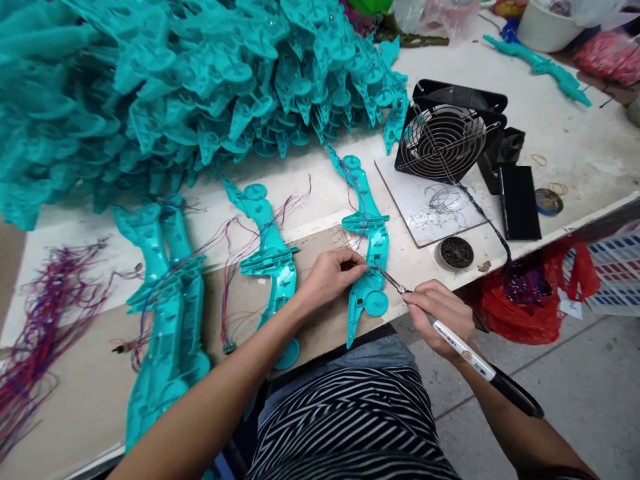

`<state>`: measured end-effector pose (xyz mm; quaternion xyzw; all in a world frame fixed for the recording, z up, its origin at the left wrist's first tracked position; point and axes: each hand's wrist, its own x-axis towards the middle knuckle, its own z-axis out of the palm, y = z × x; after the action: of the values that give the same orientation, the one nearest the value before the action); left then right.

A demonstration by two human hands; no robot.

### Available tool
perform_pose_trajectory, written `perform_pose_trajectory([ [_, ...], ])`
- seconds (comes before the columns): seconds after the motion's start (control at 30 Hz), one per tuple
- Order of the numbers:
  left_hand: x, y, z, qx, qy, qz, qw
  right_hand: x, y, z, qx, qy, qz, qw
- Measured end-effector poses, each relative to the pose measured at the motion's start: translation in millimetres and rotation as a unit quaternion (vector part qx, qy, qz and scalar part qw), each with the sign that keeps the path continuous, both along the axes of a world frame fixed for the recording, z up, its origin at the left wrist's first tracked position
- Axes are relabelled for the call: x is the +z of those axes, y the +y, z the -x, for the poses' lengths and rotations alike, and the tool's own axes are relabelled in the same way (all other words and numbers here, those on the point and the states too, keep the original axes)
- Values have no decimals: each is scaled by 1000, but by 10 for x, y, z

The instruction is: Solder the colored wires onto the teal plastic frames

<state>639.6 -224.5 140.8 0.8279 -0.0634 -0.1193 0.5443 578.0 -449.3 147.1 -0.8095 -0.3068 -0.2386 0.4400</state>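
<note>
Teal plastic shell: lies left of the black fan, nearer the person; its long axis runs away from the body, the narrow end pointing to the person.
Soldering iron: nearer the person than the fan, tip pointing left and away, at the shell.
Right hand: grasps the iron like a pen.
Left hand: thumb and forefinger bent close together at the shell; whether they pinch something, I cannot tell.

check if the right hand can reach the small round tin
Probably yes: the small round tin sits open just beyond the right hand, nothing visible between, though that hand holds a soldering iron.
</note>
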Motion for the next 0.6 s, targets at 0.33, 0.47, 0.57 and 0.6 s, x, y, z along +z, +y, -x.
perform_pose_trajectory([
  [0.33,-41,-1,-8,3,3,25,1000,-27,33,-48,33,-28,15,999],
  [0.47,-36,-5,-6,3,1,19,1000,-27,32,-41,30,-43,32,998],
  [0.57,-36,0,-7,1,-3,20,1000,-37,34,-25,30,-48,43,997],
  [0.6,-38,2,-7,-1,-4,20,1000,-39,35,-19,34,-49,48,997],
])
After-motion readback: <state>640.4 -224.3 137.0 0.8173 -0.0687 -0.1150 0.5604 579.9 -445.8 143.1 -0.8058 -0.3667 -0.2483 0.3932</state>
